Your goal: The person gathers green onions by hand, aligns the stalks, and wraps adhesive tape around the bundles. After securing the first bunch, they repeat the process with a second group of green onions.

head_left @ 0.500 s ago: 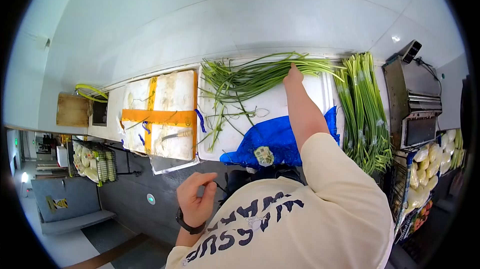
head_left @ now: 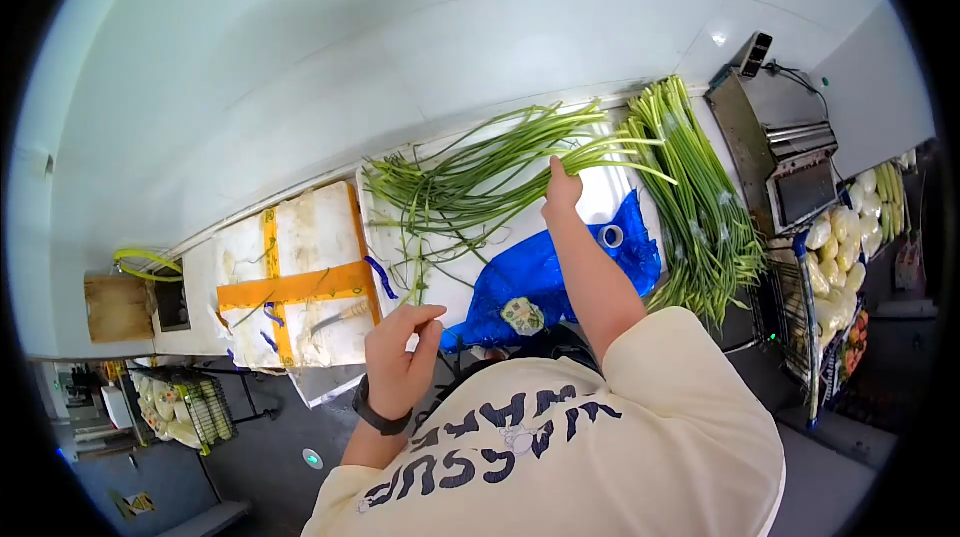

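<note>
My right hand (head_left: 563,187) is closed round several long garlic scapes (head_left: 600,153), at the right part of a loose pile (head_left: 440,182) on a white foam board (head_left: 615,177). Their pale ends reach past my fist to the right. Nearer my body lies a blue plastic bag (head_left: 515,272), partly behind my right forearm, with a tape roll (head_left: 610,235) and a pale printed wad (head_left: 522,316) on it. My left hand (head_left: 400,359), with a dark watch on the wrist, hovers before my chest. Its fingers are loosely bent, thumb and forefinger slightly apart; nothing shows in it.
Tape-bound bundles of scapes (head_left: 695,197) lie at the right, beside a metal machine (head_left: 780,152). A foam box with orange tape (head_left: 300,294) stands left, a knife (head_left: 340,317) on its lid. Carts of bagged vegetables (head_left: 835,262) (head_left: 180,407) flank the counter.
The view has turned and shifted. My right hand has drawn the gripped scapes nearer, parting them from the pile behind. The tape roll has come into sight. My left hand has risen slightly.
</note>
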`<state>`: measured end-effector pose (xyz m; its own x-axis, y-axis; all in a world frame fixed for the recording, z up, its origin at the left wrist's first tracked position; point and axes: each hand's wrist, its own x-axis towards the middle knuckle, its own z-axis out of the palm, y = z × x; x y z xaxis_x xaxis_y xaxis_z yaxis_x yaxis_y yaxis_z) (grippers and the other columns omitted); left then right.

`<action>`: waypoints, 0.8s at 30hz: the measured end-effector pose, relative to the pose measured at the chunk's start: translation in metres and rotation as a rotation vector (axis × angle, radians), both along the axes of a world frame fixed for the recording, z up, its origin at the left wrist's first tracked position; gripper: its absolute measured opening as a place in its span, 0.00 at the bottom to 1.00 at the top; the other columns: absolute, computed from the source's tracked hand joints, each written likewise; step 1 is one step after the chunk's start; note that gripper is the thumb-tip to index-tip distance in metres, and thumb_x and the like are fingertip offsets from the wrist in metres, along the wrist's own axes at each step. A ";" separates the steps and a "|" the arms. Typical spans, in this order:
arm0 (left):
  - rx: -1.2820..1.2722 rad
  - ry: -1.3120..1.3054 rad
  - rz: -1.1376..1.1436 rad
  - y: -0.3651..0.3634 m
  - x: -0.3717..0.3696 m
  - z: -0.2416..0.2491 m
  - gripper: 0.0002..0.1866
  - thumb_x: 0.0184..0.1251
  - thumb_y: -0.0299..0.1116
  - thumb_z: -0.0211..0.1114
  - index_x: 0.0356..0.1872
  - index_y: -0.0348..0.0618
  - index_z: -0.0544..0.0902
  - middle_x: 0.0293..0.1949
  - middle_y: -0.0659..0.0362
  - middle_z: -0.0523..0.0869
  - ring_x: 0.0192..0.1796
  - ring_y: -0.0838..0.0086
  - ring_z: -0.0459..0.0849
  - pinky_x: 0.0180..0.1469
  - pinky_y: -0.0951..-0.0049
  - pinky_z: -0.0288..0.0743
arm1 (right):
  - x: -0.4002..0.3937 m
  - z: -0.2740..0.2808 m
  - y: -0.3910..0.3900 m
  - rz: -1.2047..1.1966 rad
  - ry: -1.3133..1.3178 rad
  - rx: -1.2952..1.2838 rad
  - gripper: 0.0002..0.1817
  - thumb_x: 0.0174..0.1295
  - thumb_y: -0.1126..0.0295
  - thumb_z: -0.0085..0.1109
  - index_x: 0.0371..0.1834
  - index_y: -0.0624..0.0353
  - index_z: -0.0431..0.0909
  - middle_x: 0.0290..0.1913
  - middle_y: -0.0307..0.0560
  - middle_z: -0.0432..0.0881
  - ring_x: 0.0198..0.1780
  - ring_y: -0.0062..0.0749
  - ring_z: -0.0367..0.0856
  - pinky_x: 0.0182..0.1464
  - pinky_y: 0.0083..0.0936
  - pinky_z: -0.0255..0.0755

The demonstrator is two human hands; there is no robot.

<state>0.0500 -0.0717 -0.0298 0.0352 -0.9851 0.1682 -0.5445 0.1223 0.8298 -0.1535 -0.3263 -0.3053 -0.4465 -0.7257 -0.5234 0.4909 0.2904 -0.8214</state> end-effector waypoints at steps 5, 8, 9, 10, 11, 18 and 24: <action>-0.007 -0.019 -0.054 0.007 -0.001 0.002 0.06 0.65 0.22 0.62 0.41 0.36 0.84 0.29 0.53 0.83 0.31 0.68 0.83 0.36 0.74 0.75 | -0.003 0.024 -0.009 -0.112 -0.017 -0.330 0.08 0.67 0.69 0.60 0.43 0.60 0.76 0.29 0.41 0.77 0.27 0.27 0.75 0.34 0.26 0.69; 0.002 -0.040 -0.054 0.011 0.001 0.001 0.06 0.65 0.22 0.62 0.41 0.36 0.84 0.30 0.53 0.83 0.31 0.69 0.83 0.37 0.74 0.75 | 0.008 0.053 -0.015 -0.058 -0.169 -0.494 0.06 0.69 0.69 0.58 0.39 0.60 0.74 0.29 0.43 0.77 0.27 0.28 0.74 0.35 0.26 0.70; 0.017 -0.007 -0.046 0.013 0.003 -0.003 0.06 0.65 0.23 0.63 0.42 0.36 0.84 0.30 0.54 0.83 0.31 0.69 0.83 0.37 0.74 0.75 | 0.014 0.075 -0.009 -0.035 -0.202 -0.515 0.08 0.71 0.68 0.56 0.36 0.59 0.71 0.27 0.43 0.76 0.26 0.27 0.73 0.33 0.25 0.70; 0.009 -0.010 -0.019 0.014 0.005 -0.004 0.07 0.65 0.23 0.62 0.42 0.36 0.84 0.30 0.54 0.83 0.31 0.69 0.83 0.37 0.74 0.75 | 0.021 0.094 0.000 0.004 -0.138 -0.530 0.08 0.71 0.68 0.56 0.35 0.59 0.71 0.26 0.42 0.76 0.26 0.26 0.73 0.33 0.25 0.69; 0.002 -0.010 0.010 0.015 0.007 -0.005 0.07 0.65 0.22 0.62 0.42 0.36 0.83 0.30 0.54 0.83 0.31 0.69 0.83 0.37 0.74 0.75 | 0.029 0.112 0.009 0.045 -0.072 -0.544 0.09 0.71 0.68 0.55 0.33 0.59 0.71 0.25 0.42 0.76 0.25 0.26 0.72 0.32 0.24 0.68; -0.304 0.013 0.133 -0.056 0.034 0.054 0.14 0.68 0.21 0.57 0.54 0.35 0.78 0.48 0.54 0.84 0.49 0.71 0.81 0.55 0.72 0.73 | 0.078 0.247 0.072 0.763 0.414 -0.933 0.12 0.65 0.64 0.64 0.37 0.62 0.76 0.25 0.45 0.77 0.27 0.30 0.77 0.30 0.28 0.70; -0.302 0.626 -0.029 -0.093 0.046 0.084 0.15 0.77 0.29 0.55 0.59 0.34 0.76 0.52 0.54 0.83 0.55 0.70 0.82 0.58 0.71 0.75 | 0.100 0.305 0.104 1.088 0.672 -1.235 0.17 0.62 0.60 0.66 0.43 0.61 0.75 0.33 0.58 0.81 0.37 0.61 0.77 0.37 0.42 0.70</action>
